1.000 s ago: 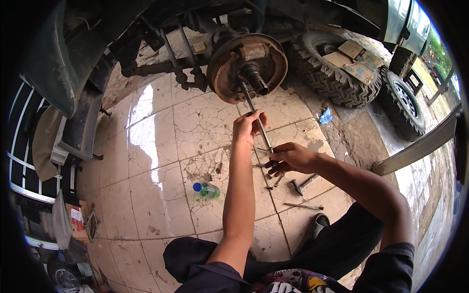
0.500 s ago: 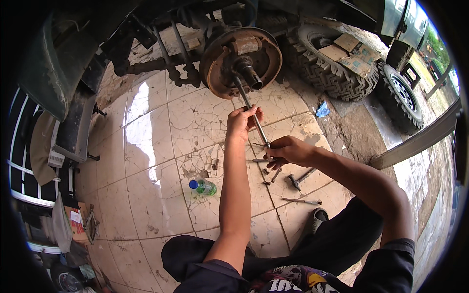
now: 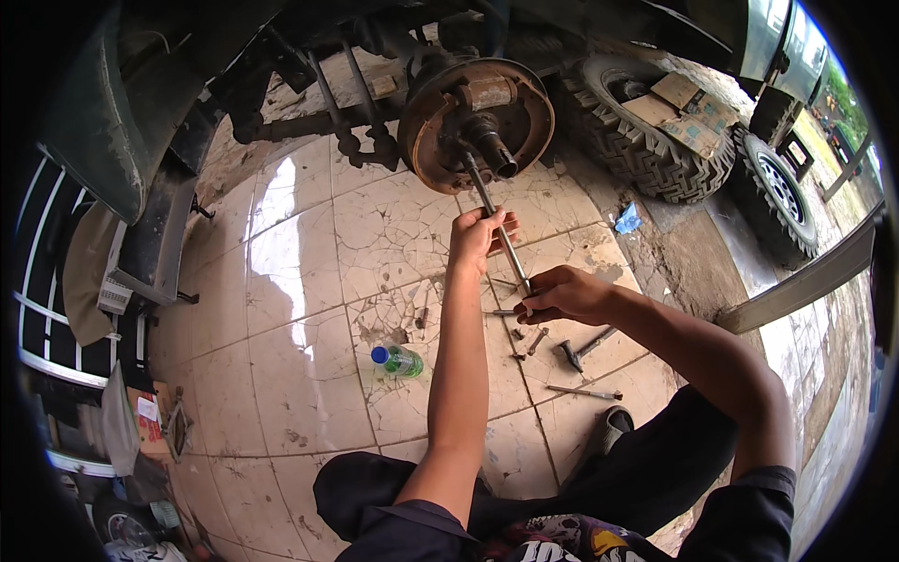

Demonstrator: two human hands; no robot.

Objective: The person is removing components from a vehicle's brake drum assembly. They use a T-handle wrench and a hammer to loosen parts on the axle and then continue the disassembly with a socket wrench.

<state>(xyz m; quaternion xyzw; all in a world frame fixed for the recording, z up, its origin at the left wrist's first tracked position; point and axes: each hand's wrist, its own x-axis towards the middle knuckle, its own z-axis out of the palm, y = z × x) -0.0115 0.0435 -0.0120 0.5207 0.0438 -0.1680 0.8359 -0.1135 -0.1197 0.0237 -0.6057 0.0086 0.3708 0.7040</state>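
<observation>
My left hand (image 3: pixel 476 242) is closed around the middle of a long silver metal bar (image 3: pixel 515 261). The fingers of my right hand (image 3: pixel 569 294) grip its near end and partly hide it. From there the bar slants up and away, its far end meeting the rusty round brake backing plate (image 3: pixel 423 155) of a vehicle axle. Just right of that end, a dark greasy spindle (image 3: pixel 489 142) sticks out of the plate. Below my right hand, a hammer (image 3: pixel 582 350), a thin tool (image 3: pixel 582 391) and several bolts (image 3: pixel 537 341) lie on the tiles.
A green-tinted bottle with a blue cap (image 3: pixel 403 362) stands left of my left forearm on the cracked tile floor (image 3: pixel 309 375). Large tyres (image 3: pixel 670 169) lie at the far right, with cardboard (image 3: pixel 691 110) on one. A metal post (image 3: pixel 796 281) slants in from the right.
The whole view has shifted slightly, so things appear a little lower and further right. Both hands keep their hold on the bar, with no clear movement of it against the plate.
</observation>
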